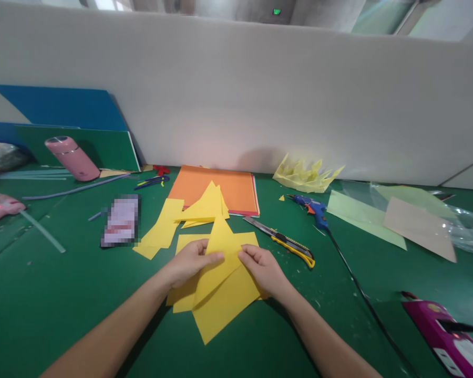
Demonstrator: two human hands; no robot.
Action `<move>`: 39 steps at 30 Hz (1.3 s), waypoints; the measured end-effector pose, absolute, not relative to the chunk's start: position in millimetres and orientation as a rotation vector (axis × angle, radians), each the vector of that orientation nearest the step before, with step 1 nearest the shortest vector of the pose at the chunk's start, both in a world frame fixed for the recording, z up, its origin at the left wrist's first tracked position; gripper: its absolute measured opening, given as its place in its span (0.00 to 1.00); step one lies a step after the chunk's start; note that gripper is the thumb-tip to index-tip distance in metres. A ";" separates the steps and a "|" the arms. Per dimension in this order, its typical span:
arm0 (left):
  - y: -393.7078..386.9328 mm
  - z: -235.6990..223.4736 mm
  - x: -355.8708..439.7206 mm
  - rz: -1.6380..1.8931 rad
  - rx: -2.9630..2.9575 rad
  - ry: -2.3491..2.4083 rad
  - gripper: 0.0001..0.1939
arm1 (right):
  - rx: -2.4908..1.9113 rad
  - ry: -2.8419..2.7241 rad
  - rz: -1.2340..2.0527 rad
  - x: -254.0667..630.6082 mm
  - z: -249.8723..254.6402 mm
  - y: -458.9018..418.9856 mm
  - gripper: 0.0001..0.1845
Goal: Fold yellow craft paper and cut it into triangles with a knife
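Observation:
Between my two hands is a folded piece of yellow paper [220,262], its pointed tip facing away from me. My left hand [191,261] pinches its left side, thumb on top. The fingertips of my right hand [262,268] are closed on its right edge. More yellow sheets [224,317] lie beneath it on the green table. Just beyond, pointed yellow paper pieces [205,205] overlap a stack of orange paper [236,189]. A yellow cutter knife [287,242] rests right of my right hand, its blade end toward the stack.
A blue glue gun [313,207] trails a black cable toward a magenta power strip [445,336]. Behind it stands a pale yellow paper crown [307,176]. At left are a phone [121,220], a tilted pink bottle [74,157] and another person's hand [8,205] with a glue stick [43,231].

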State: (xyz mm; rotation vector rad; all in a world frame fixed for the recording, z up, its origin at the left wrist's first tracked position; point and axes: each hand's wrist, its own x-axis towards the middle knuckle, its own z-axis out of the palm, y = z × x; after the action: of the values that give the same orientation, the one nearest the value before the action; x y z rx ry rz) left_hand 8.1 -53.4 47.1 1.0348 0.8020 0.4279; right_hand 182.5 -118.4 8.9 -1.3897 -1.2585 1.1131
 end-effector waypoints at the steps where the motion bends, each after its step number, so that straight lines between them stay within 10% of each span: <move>1: -53.5 47.3 9.0 0.460 1.026 0.811 0.13 | -1.378 -1.289 1.099 182.3 9.5 -118.7 0.16; 39: -36.3 39.2 7.6 0.938 0.769 0.958 0.17 | -1.268 -1.745 1.035 180.2 23.4 -128.3 0.15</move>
State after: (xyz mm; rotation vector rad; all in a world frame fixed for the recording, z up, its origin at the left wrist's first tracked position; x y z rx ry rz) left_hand 7.6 -36.3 39.2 0.7689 0.9580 0.9384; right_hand 180.2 -128.3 23.4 -1.2683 -1.7453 1.0349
